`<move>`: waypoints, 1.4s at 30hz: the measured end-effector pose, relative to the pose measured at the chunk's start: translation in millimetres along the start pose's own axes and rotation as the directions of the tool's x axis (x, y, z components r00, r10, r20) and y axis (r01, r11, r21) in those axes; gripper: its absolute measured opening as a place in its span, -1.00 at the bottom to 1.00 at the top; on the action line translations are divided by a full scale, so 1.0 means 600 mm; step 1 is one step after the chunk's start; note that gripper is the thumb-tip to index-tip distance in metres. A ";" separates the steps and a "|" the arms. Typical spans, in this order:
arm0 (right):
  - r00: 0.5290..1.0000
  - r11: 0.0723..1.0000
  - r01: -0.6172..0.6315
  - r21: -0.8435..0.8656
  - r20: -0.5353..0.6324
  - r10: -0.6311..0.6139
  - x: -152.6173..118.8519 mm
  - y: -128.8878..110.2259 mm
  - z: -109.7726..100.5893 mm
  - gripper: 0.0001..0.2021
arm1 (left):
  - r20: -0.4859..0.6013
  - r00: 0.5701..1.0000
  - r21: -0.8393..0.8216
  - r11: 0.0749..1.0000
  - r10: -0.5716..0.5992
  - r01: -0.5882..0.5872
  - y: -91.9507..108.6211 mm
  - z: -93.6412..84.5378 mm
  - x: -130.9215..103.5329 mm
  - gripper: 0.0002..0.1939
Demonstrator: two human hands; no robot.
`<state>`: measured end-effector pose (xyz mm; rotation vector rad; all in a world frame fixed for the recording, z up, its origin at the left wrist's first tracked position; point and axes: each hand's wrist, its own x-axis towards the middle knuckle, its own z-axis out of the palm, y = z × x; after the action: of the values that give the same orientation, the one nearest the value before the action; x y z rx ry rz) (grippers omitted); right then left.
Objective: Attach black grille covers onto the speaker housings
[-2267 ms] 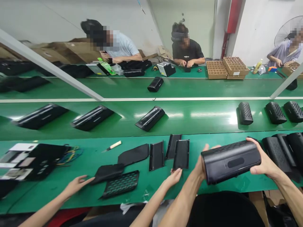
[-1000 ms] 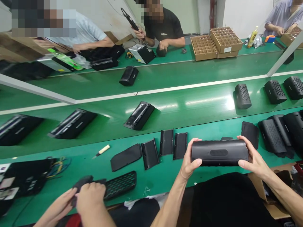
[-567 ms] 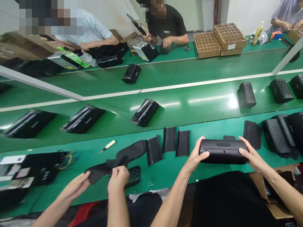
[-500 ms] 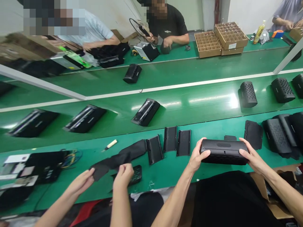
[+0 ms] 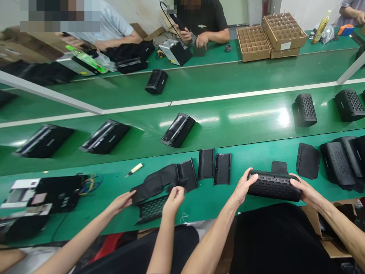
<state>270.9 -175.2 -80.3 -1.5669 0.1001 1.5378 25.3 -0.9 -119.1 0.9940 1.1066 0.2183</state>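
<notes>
Near the front edge of the green table, a long black speaker housing [image 5: 273, 186] is held level between my two hands. Its face with rows of slots is turned up toward me. My left hand [image 5: 245, 186] is closed around the left end, thumb on top. At the other end my right hand [image 5: 305, 188] grips with its thumb on the slotted face. A small dark sheet [image 5: 279, 167] lies flat just behind the housing. To its right is a stack of black sheets [image 5: 308, 161].
A co-worker's hands [image 5: 173, 199] handle dark cloth-like pieces [image 5: 162, 175] at my left, above a perforated panel [image 5: 151, 210]. Black panels [image 5: 222, 168] lie between us. Speakers [image 5: 178, 130] stand on the green belt [image 5: 242, 118] beyond. More housings [image 5: 338, 163] sit at right.
The housing has rolled in my hands, so the slotted face shows now instead of the smooth side with an oval recess. The co-worker's hands have moved right, uncovering more of the perforated panel.
</notes>
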 end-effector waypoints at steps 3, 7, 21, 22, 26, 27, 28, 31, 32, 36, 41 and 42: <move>0.997 0.998 0.057 -0.009 -0.057 -0.058 0.010 0.010 0.002 -0.27 | -0.045 0.999 0.035 0.999 -0.021 0.023 0.007 0.005 0.001 -0.17; 0.988 0.995 0.089 -0.034 -0.120 -0.093 0.020 0.011 -0.002 -0.34 | 0.024 1.000 -0.003 1.000 -0.006 0.006 0.012 0.000 -0.004 -0.09; 0.988 0.999 -0.027 -0.042 -0.154 0.020 0.030 -0.030 -0.001 -0.39 | 0.180 0.965 0.133 0.968 0.189 -0.214 0.027 0.000 -0.024 0.27; 0.988 0.998 -0.038 -0.053 -0.153 0.030 0.030 -0.033 0.002 -0.39 | 0.191 0.964 0.155 0.964 0.185 -0.216 0.030 -0.003 -0.025 0.29; 0.992 0.992 -0.041 -0.116 -0.126 0.026 0.030 -0.033 -0.005 -0.37 | 0.144 0.968 0.194 0.953 0.206 -0.232 0.042 -0.009 -0.031 0.25; 0.994 0.990 -0.041 -0.134 -0.106 0.027 0.030 -0.028 -0.012 -0.36 | 0.148 0.969 0.193 0.955 0.198 -0.225 0.044 -0.010 -0.032 0.25; 0.996 0.987 -0.048 -0.150 -0.083 0.036 0.031 -0.021 -0.019 -0.35 | 0.162 0.970 0.184 0.960 0.183 -0.212 0.046 -0.011 -0.032 0.25; 0.996 0.985 -0.085 -0.153 -0.033 0.081 0.048 -0.005 -0.039 -0.35 | 0.165 0.974 0.127 0.977 0.152 -0.174 0.043 -0.024 -0.026 0.28; 0.995 0.985 -0.103 -0.141 -0.014 0.102 0.061 -0.006 -0.039 -0.36 | 0.121 0.981 0.107 0.981 0.152 -0.165 0.040 -0.032 -0.023 0.27; 0.998 0.993 -0.067 -0.096 0.009 0.068 0.138 -0.058 0.008 -0.41 | -0.459 0.881 0.084 0.992 0.118 -0.089 0.004 -0.089 -0.022 -0.12; 0.970 0.971 0.236 -0.046 -0.045 -0.238 0.268 -0.194 0.118 -0.41 | -0.896 0.443 0.115 0.979 0.029 0.167 -0.098 -0.193 -0.032 -0.40; 0.957 0.958 0.283 -0.044 -0.054 -0.285 0.290 -0.221 0.136 -0.41 | -0.903 0.429 0.114 0.971 0.013 0.210 -0.119 -0.207 -0.031 -0.39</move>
<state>329.3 43.1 -139.4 -1.5799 -0.1159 1.2738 -107.9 16.3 -172.3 0.9890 2.2430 0.6019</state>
